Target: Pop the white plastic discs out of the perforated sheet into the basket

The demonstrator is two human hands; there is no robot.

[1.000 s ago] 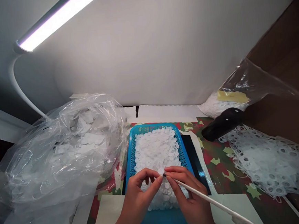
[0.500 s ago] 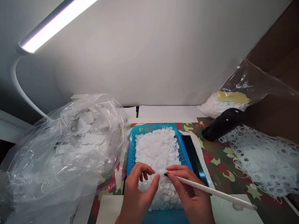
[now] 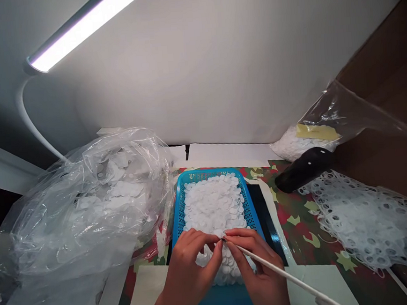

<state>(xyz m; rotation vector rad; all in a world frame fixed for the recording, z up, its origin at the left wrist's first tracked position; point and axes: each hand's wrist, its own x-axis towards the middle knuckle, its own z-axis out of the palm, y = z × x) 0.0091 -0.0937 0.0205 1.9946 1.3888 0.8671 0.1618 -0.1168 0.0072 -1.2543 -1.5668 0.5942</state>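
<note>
My right hand (image 3: pixel 263 265) is closed around a thin white stick (image 3: pixel 287 275) with a dark tip, which slants down to the lower right. Thumb and forefinger of my left hand (image 3: pixel 194 261) are pinched together right at that dark tip; whatever sits between them is too small to make out. Both hands meet over a blue plastic basket (image 3: pixel 176 219) with lattice walls. A heap of small white round discs (image 3: pixel 212 203) fills the basket, partly hidden by my hands.
Left of the basket lies a big clear plastic bag (image 3: pixel 89 227) with white pieces inside. To the right are a black cylindrical object (image 3: pixel 303 169), perforated translucent sheets (image 3: pixel 371 219) and a bag of white bits (image 3: pixel 290 144). A lit lamp (image 3: pixel 88 30) hangs overhead.
My left hand has moved right and its thumb and forefinger have closed at the stick's tip. My right hand shifted slightly left, and the stick now slopes more steeply.
</note>
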